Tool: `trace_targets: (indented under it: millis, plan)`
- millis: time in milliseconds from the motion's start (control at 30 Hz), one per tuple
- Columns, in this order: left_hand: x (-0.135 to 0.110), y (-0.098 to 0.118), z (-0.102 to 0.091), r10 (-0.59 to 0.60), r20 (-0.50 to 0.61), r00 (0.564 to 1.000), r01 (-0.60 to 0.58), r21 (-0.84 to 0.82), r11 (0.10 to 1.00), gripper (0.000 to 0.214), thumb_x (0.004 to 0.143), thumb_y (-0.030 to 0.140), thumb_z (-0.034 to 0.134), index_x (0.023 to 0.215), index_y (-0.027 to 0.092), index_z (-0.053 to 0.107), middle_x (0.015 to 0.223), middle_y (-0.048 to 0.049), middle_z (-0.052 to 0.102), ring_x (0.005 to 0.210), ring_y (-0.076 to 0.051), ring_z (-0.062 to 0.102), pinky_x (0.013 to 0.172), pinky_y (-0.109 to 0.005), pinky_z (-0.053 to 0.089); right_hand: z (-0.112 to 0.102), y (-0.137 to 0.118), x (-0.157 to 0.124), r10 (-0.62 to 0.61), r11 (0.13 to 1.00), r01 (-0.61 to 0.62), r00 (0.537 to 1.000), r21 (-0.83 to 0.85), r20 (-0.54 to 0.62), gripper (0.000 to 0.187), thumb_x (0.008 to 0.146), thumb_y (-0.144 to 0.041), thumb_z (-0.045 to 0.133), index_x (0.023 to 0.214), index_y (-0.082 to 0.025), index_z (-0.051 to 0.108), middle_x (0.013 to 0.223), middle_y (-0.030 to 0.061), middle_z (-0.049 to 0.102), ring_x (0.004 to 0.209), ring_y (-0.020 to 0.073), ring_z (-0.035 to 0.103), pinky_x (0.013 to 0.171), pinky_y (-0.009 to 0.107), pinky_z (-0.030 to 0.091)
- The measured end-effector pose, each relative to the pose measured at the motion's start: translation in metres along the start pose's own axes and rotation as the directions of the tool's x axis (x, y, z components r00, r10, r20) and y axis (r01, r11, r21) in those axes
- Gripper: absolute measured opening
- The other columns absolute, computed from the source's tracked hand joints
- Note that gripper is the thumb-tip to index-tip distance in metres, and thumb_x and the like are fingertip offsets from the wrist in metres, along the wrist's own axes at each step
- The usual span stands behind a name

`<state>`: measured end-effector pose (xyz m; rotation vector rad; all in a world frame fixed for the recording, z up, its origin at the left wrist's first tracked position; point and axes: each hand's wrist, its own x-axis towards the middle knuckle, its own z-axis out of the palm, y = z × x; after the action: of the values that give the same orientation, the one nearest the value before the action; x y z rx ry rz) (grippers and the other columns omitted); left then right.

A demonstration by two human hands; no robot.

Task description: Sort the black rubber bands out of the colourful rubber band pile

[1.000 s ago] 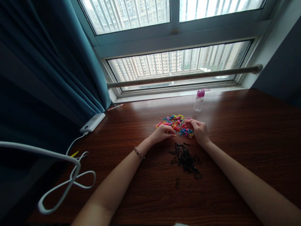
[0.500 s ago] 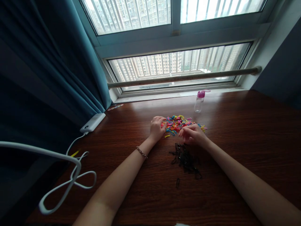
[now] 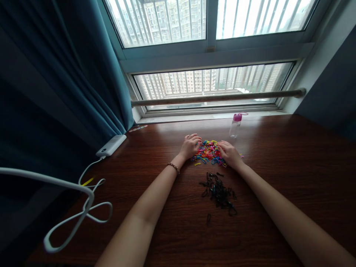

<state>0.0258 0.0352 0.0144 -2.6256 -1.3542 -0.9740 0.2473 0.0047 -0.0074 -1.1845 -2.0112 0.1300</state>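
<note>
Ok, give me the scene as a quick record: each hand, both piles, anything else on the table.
Left hand: at left edge of colourful pile
Right hand: at that pile's right edge
Held pieces: too small to tell
Black pile: closer to camera, apart from both hands
Bottle: pink-capped, upright, beyond right hand
White device: by curtain, cable attached
</note>
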Motion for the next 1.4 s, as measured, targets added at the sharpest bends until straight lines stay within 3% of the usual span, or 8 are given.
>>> trace_targets:
  millis: [233, 500, 667, 800, 933, 1033, 1167, 1400]
  plan:
    - [-0.004, -0.001, 0.003, 0.015, 0.136, 0.991, -0.015, -0.005, 1.000, 0.028, 0.088, 0.036, 0.039, 0.102, 0.026, 0.061, 0.115, 0.0012, 0.059, 0.121, -0.019, 0.036, 0.102, -0.040, 0.019, 0.006, -0.001, 0.006, -0.037, 0.990, 0.049, 0.995, -0.130, 0.088, 0.031, 0.088, -0.032, 0.039, 0.108, -0.023, 0.062, 0.113, 0.0041, 0.060, 0.113, 0.0234, 0.047, 0.096, 0.043, 0.037]
    - [-0.002, -0.007, 0.005, 0.013, 0.177, 0.984, -0.003, -0.056, 0.998, 0.031, 0.089, 0.035, 0.035, 0.098, 0.025, 0.062, 0.107, 0.0008, 0.063, 0.114, -0.017, 0.042, 0.100, -0.037, 0.020, 0.004, 0.000, 0.005, -0.053, 0.998, 0.054, 0.998, 0.045, -0.024, 0.031, 0.088, -0.030, 0.039, 0.097, -0.020, 0.067, 0.099, 0.0052, 0.066, 0.100, 0.0197, 0.055, 0.093, 0.036, 0.041]
    - [-0.003, -0.010, 0.007, 0.018, 0.200, 0.980, 0.000, -0.088, 0.996, 0.032, 0.090, 0.036, 0.032, 0.103, 0.028, 0.060, 0.117, 0.0026, 0.058, 0.120, -0.017, 0.036, 0.102, -0.039, 0.017, -0.001, -0.003, 0.002, 0.171, 0.974, -0.137, 0.968, 0.181, -0.186, 0.022, 0.079, -0.034, 0.052, 0.081, -0.019, 0.069, 0.083, 0.0056, 0.068, 0.078, 0.0194, 0.062, 0.076, 0.033, 0.048]
    - [-0.003, -0.011, 0.008, 0.012, 0.233, 0.972, 0.012, -0.099, 0.995, 0.034, 0.090, 0.035, 0.030, 0.103, 0.029, 0.060, 0.114, 0.0031, 0.060, 0.120, -0.017, 0.036, 0.103, -0.041, 0.013, -0.010, -0.006, 0.002, 0.391, 0.882, -0.318, 0.906, 0.348, -0.163, 0.018, 0.071, -0.035, 0.061, 0.073, -0.019, 0.067, 0.070, 0.0038, 0.067, 0.065, 0.0184, 0.062, 0.065, 0.031, 0.049]
    - [-0.001, -0.010, 0.007, 0.003, 0.202, 0.979, 0.016, -0.090, 0.996, 0.032, 0.090, 0.033, 0.032, 0.098, 0.026, 0.063, 0.107, 0.0008, 0.063, 0.114, -0.017, 0.041, 0.102, -0.039, 0.018, -0.028, -0.024, 0.009, 0.501, 0.629, -0.348, 0.865, 0.695, -0.021, 0.028, 0.061, -0.034, 0.070, 0.084, -0.017, 0.064, 0.073, 0.0038, 0.067, 0.068, 0.0181, 0.063, 0.063, 0.030, 0.050]
    - [-0.001, -0.009, 0.006, 0.004, 0.157, 0.988, 0.010, -0.093, 0.996, 0.031, 0.089, 0.032, 0.035, 0.093, 0.024, 0.065, 0.102, -0.0005, 0.064, 0.109, -0.017, 0.044, 0.099, -0.038, 0.025, -0.040, -0.042, 0.007, 0.446, 0.436, -0.418, 0.870, 0.797, 0.212, 0.037, 0.059, -0.033, 0.073, 0.091, -0.016, 0.065, 0.078, 0.0053, 0.067, 0.068, 0.0165, 0.063, 0.064, 0.029, 0.050]
    - [-0.001, -0.011, 0.005, -0.018, 0.069, 0.997, 0.027, -0.129, 0.991, 0.031, 0.088, 0.032, 0.037, 0.090, 0.021, 0.066, 0.099, -0.0031, 0.063, 0.100, -0.018, 0.050, 0.094, -0.036, 0.033, -0.041, -0.058, -0.011, 0.249, 0.460, -0.552, 0.832, 0.695, 0.496, 0.027, 0.059, -0.033, 0.072, 0.078, -0.014, 0.069, 0.068, 0.0047, 0.066, 0.061, 0.0149, 0.060, 0.058, 0.027, 0.049]
    - [-0.001, -0.013, 0.009, -0.082, 0.032, 0.996, 0.086, -0.125, 0.988, 0.025, 0.084, 0.030, 0.045, 0.102, 0.020, 0.060, 0.106, -0.0052, 0.062, 0.110, -0.020, 0.047, 0.098, -0.039, 0.031, -0.029, -0.066, -0.029, 0.104, 0.555, -0.558, 0.783, 0.617, 0.614, 0.023, 0.062, -0.034, 0.071, 0.071, -0.014, 0.068, 0.062, 0.0011, 0.063, 0.052, 0.0096, 0.055, 0.050, 0.021, 0.043]
